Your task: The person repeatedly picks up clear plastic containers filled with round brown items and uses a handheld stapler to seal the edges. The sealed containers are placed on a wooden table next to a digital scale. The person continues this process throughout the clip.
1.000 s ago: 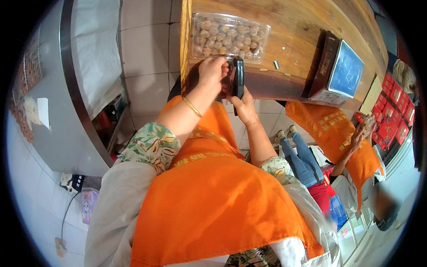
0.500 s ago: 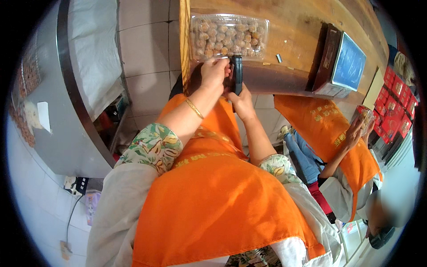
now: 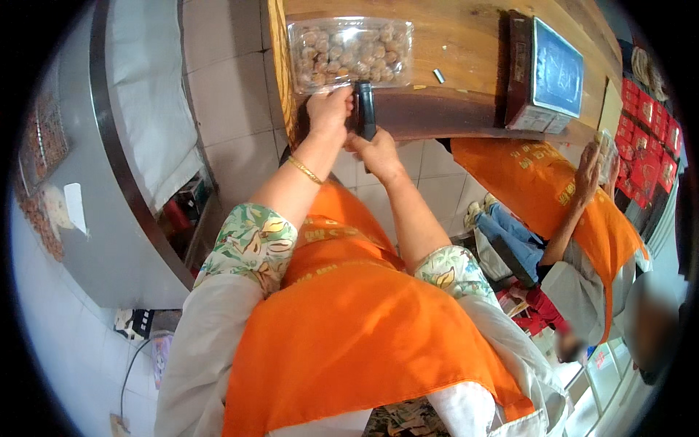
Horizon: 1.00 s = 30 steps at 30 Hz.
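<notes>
A clear plastic box (image 3: 297, 54), filled with several round brown balls, lies on the wooden table near its left end. My left hand (image 3: 329, 113) is closed at the box's near edge, its fingertips partly hidden where they seem to pinch the rim. Around a black stapler (image 3: 365, 109) my right hand (image 3: 378, 153) is closed. The stapler points away from me, and its far end meets the near rim of the box just right of my left hand.
A small metallic strip (image 3: 438, 75) rests on the table (image 3: 466, 44). Farther right stands a dark box with a blue top (image 3: 558, 65). A co-worker in an orange apron (image 3: 524, 171) holds a clear package at right. Red boxes (image 3: 644, 138) are stacked beyond. A grey metal counter (image 3: 138, 247) stands left.
The whole view has shifted, so the table and box appear farther left and higher. Both hands stay at the box's near edge, with the stapler still held. The co-worker's hands have moved slightly.
</notes>
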Tool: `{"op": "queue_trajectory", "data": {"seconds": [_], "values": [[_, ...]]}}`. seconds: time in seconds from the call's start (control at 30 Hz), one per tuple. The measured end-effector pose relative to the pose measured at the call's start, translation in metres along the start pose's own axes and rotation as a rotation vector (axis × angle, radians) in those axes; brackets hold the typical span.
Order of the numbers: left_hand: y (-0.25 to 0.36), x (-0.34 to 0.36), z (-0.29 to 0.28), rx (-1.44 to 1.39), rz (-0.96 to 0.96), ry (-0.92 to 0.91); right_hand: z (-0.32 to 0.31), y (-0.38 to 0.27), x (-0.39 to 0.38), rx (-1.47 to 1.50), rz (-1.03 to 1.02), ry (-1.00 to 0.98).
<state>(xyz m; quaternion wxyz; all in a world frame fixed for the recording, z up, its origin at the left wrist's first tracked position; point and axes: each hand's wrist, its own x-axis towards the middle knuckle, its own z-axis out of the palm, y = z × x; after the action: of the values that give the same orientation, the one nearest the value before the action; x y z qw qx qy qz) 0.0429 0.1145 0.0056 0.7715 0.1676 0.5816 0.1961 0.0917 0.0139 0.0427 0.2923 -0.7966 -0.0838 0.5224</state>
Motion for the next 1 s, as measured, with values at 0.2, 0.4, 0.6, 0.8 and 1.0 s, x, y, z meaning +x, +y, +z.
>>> {"op": "queue_trajectory", "data": {"seconds": [0.2, 0.4, 0.6, 0.8, 1.0], "values": [[0.000, -0.001, -0.017, 0.116, -0.017, 0.003, -0.009, -0.013, -0.022, -0.092, 0.127, -0.151], [-0.006, -0.019, -0.019, 0.078, -0.036, 0.005, -0.006, 0.011, -0.021, -0.331, -0.075, 0.029], [-0.006, -0.023, -0.014, 0.068, -0.094, 0.032, -0.002, 0.015, -0.025, 0.215, 0.145, -0.144], [0.000, -0.029, -0.023, 0.076, -0.072, -0.011, -0.004, 0.017, -0.047, 0.001, 0.216, -0.087], [-0.001, -0.037, -0.046, 0.103, -0.061, -0.008, -0.019, 0.079, -0.087, 0.142, 0.115, -0.154]]}}
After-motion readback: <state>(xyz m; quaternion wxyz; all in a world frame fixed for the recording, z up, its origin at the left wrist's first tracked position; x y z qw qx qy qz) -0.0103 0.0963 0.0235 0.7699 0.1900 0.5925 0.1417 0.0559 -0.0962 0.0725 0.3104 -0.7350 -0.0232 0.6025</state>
